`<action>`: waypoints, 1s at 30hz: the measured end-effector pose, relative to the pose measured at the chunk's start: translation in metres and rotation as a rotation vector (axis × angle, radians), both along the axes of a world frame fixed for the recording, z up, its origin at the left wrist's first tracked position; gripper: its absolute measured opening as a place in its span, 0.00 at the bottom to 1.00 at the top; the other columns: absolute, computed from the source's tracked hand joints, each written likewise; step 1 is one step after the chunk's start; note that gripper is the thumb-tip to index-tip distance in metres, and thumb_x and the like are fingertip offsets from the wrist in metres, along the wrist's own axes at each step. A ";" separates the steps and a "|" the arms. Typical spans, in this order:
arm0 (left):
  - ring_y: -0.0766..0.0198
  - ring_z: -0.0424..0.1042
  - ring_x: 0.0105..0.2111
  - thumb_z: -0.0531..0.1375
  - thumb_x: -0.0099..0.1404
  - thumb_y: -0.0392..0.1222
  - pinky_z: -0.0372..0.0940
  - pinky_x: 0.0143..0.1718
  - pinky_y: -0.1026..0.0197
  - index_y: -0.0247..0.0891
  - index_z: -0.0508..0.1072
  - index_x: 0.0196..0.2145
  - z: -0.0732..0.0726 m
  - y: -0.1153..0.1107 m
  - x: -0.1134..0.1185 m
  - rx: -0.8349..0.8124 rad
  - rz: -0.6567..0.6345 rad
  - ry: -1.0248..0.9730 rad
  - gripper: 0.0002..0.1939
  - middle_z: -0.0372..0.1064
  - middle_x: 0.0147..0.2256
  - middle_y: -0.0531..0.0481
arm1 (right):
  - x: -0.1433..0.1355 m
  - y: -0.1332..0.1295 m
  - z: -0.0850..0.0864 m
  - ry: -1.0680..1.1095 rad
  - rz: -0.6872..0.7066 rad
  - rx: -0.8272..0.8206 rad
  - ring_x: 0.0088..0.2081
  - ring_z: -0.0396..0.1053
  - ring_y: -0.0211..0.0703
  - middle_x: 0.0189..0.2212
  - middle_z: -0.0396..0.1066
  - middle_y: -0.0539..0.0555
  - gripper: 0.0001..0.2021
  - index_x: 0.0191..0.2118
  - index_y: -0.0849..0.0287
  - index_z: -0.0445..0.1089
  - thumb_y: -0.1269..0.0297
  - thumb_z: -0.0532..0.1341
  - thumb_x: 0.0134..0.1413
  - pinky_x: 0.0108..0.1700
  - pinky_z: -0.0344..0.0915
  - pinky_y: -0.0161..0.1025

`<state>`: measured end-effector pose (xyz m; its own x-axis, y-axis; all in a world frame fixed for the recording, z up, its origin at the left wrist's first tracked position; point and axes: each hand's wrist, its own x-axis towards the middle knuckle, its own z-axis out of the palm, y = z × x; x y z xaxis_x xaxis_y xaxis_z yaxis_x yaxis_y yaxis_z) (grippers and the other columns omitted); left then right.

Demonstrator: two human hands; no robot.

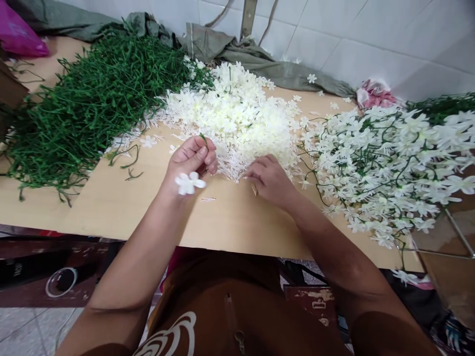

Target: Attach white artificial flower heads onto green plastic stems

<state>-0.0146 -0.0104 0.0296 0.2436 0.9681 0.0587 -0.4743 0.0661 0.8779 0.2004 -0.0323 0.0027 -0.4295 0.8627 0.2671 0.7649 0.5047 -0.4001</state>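
Note:
My left hand is closed in a pinch around a green plastic flower stem, whose tip pokes up above the thumb. A white artificial flower hangs just below this hand, over the wrist; how it joins the stem is hidden by the fingers. My right hand rests at the near edge of a heap of thin white stamens, its fingertips pressed together among them. Whatever those fingers hold is too small to make out. Behind both hands lies a big pile of loose white blossoms.
A tall heap of green stems covers the table's left side. Assembled white flowers on stems are piled at the right, overhanging the edge. Grey-green cloth runs along the tiled wall. A pink bag sits at the far left.

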 end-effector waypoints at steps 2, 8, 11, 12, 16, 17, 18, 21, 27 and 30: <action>0.74 0.57 0.18 0.67 0.54 0.40 0.54 0.20 0.68 0.37 0.68 0.25 0.000 0.000 0.000 -0.043 -0.037 -0.024 0.10 0.56 0.19 0.57 | 0.010 0.005 0.010 0.094 -0.022 0.013 0.41 0.65 0.49 0.33 0.72 0.58 0.05 0.30 0.58 0.69 0.71 0.58 0.57 0.44 0.66 0.48; 0.76 0.46 0.15 0.67 0.53 0.48 0.41 0.16 0.68 0.36 0.67 0.23 -0.005 -0.001 0.003 -0.130 -0.085 0.116 0.15 0.45 0.16 0.60 | 0.017 0.023 0.027 0.146 -0.092 0.091 0.43 0.68 0.50 0.36 0.74 0.56 0.06 0.28 0.56 0.68 0.72 0.60 0.53 0.45 0.66 0.50; 0.76 0.47 0.15 0.69 0.50 0.52 0.42 0.15 0.67 0.37 0.68 0.25 -0.010 -0.002 0.006 -0.099 -0.047 0.256 0.18 0.53 0.16 0.59 | 0.000 0.030 0.019 -0.029 -0.018 0.150 0.47 0.65 0.53 0.39 0.75 0.58 0.09 0.25 0.56 0.68 0.76 0.58 0.52 0.48 0.64 0.53; 0.76 0.48 0.15 0.70 0.49 0.51 0.42 0.15 0.66 0.37 0.69 0.25 -0.011 -0.002 0.007 -0.085 -0.032 0.290 0.18 0.56 0.17 0.59 | -0.005 0.032 0.015 -0.093 -0.017 0.158 0.47 0.64 0.54 0.39 0.75 0.59 0.10 0.25 0.57 0.68 0.77 0.57 0.52 0.47 0.63 0.53; 0.75 0.50 0.16 0.69 0.51 0.46 0.45 0.16 0.66 0.37 0.69 0.25 -0.015 -0.001 0.010 -0.071 0.008 0.358 0.14 0.61 0.19 0.58 | -0.008 0.039 0.007 -0.166 -0.116 0.148 0.41 0.64 0.54 0.32 0.74 0.60 0.09 0.26 0.58 0.67 0.77 0.56 0.52 0.44 0.62 0.53; 0.74 0.51 0.17 0.68 0.52 0.45 0.47 0.17 0.66 0.37 0.69 0.25 -0.016 -0.001 0.011 -0.074 0.016 0.369 0.12 0.60 0.18 0.59 | -0.006 0.041 0.008 -0.118 -0.133 0.144 0.40 0.64 0.53 0.31 0.73 0.59 0.09 0.26 0.58 0.67 0.76 0.56 0.52 0.44 0.63 0.53; 0.74 0.53 0.18 0.68 0.53 0.43 0.48 0.18 0.66 0.37 0.69 0.25 -0.016 0.000 0.011 -0.075 0.023 0.379 0.11 0.60 0.18 0.59 | -0.002 0.042 0.011 -0.055 -0.143 0.140 0.39 0.65 0.52 0.30 0.73 0.58 0.08 0.26 0.57 0.66 0.75 0.57 0.53 0.45 0.63 0.52; 0.73 0.59 0.21 0.66 0.54 0.39 0.55 0.24 0.66 0.36 0.71 0.26 -0.016 0.001 0.013 -0.070 0.047 0.400 0.07 0.65 0.21 0.57 | 0.007 0.042 0.022 0.156 -0.174 0.092 0.38 0.66 0.48 0.30 0.73 0.55 0.05 0.27 0.56 0.67 0.71 0.60 0.52 0.43 0.65 0.49; 0.73 0.59 0.20 0.65 0.58 0.37 0.54 0.23 0.66 0.36 0.74 0.33 -0.017 -0.003 0.018 -0.081 0.021 0.425 0.04 0.64 0.21 0.57 | 0.001 0.033 0.034 0.551 -0.210 -0.132 0.30 0.66 0.40 0.27 0.70 0.51 0.04 0.27 0.56 0.67 0.67 0.62 0.50 0.36 0.66 0.42; 0.75 0.51 0.16 0.64 0.59 0.38 0.49 0.19 0.67 0.36 0.73 0.36 -0.018 -0.006 0.024 -0.118 -0.028 0.413 0.07 0.55 0.17 0.62 | -0.010 0.027 0.028 0.567 -0.193 -0.165 0.29 0.66 0.39 0.26 0.70 0.50 0.04 0.28 0.56 0.67 0.67 0.62 0.51 0.35 0.65 0.41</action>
<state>0.0094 -0.0163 0.0113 0.2497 0.9551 -0.1598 -0.0808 0.1850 0.9794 0.1902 -0.0056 0.0309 -0.0922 0.9599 0.2648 0.4813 0.2757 -0.8320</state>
